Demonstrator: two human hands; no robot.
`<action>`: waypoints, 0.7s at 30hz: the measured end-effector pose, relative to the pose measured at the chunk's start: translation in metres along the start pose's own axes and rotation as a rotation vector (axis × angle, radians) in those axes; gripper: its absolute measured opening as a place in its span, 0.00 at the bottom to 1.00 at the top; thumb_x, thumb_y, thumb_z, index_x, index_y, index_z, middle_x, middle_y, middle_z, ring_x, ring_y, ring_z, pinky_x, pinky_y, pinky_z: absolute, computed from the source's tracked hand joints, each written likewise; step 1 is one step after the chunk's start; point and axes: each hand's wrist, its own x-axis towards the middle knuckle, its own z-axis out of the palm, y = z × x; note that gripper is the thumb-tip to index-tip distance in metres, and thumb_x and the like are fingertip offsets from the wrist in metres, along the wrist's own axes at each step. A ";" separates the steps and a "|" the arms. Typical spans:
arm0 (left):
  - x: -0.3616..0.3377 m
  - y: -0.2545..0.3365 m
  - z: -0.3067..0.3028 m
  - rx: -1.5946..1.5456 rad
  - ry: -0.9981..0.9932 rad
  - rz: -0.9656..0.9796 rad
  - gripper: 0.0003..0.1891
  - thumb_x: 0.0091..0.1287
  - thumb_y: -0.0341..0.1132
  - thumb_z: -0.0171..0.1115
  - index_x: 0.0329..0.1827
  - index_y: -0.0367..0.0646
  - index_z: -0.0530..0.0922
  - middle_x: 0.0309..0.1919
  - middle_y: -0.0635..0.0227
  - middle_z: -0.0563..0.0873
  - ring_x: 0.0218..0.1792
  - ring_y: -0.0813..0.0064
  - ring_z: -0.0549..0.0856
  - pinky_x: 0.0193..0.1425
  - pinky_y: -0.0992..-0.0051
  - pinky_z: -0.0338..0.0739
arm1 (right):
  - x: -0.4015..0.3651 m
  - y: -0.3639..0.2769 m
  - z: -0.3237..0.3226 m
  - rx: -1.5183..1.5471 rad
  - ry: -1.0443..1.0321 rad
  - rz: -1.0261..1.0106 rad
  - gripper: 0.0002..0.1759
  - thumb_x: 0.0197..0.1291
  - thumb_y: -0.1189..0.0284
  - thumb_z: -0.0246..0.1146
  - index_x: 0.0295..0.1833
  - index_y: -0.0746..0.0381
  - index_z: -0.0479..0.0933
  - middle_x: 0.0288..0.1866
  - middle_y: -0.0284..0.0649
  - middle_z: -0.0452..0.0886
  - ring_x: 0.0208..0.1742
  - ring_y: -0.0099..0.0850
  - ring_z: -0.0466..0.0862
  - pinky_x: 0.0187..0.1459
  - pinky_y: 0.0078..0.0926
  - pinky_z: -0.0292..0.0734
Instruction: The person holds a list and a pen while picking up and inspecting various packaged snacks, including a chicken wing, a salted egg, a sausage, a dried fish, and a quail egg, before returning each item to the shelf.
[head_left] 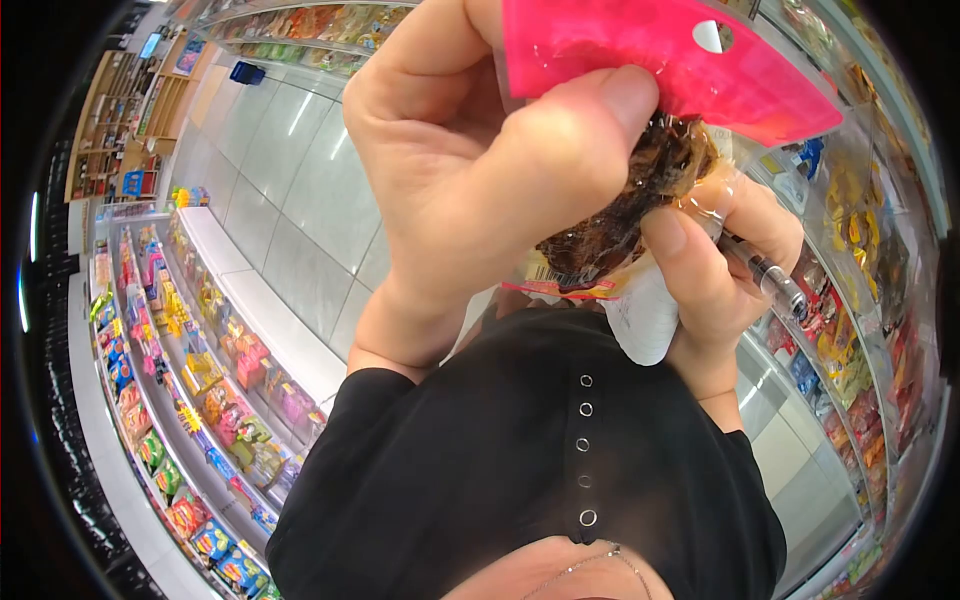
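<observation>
A clear plastic packet of dark brown dried food, with a pink header card that has a hang hole, is held up close in front of my chest. My left hand grips it at the header, thumb pressed on the front. On the packet's right side, my right hand pinches the clear plastic between thumb and fingers. That hand also holds a pen, its clear end sticking out to the right. A rounded white piece hangs below the right thumb, beside the packet's barcode.
Shelves of colourful snack bags curve along the left. More packets hang on the rack at the right. Grey floor tiles run up the aisle, with a dark blue box farther off and wooden shelving at the far left.
</observation>
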 end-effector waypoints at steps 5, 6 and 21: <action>0.001 0.002 -0.008 0.177 0.018 0.140 0.12 0.57 0.30 0.60 0.43 0.34 0.77 0.38 0.59 0.84 0.38 0.75 0.82 0.41 0.73 0.76 | 0.002 0.001 0.005 0.038 -0.011 0.041 0.08 0.42 0.77 0.68 0.30 0.68 0.79 0.23 0.37 0.80 0.23 0.21 0.78 0.27 0.16 0.68; 0.002 0.003 -0.011 0.211 0.021 0.173 0.13 0.57 0.30 0.60 0.43 0.34 0.77 0.38 0.59 0.84 0.38 0.75 0.82 0.42 0.74 0.76 | 0.000 -0.002 0.013 0.038 0.016 0.085 0.09 0.43 0.75 0.68 0.30 0.68 0.78 0.27 0.37 0.80 0.27 0.21 0.76 0.31 0.17 0.67; 0.006 0.024 -0.022 0.282 0.141 0.167 0.07 0.56 0.25 0.61 0.38 0.37 0.78 0.33 0.69 0.82 0.34 0.84 0.78 0.39 0.81 0.73 | 0.013 -0.008 0.042 0.044 -0.011 0.224 0.09 0.45 0.73 0.65 0.28 0.68 0.76 0.21 0.30 0.72 0.24 0.17 0.67 0.26 0.17 0.59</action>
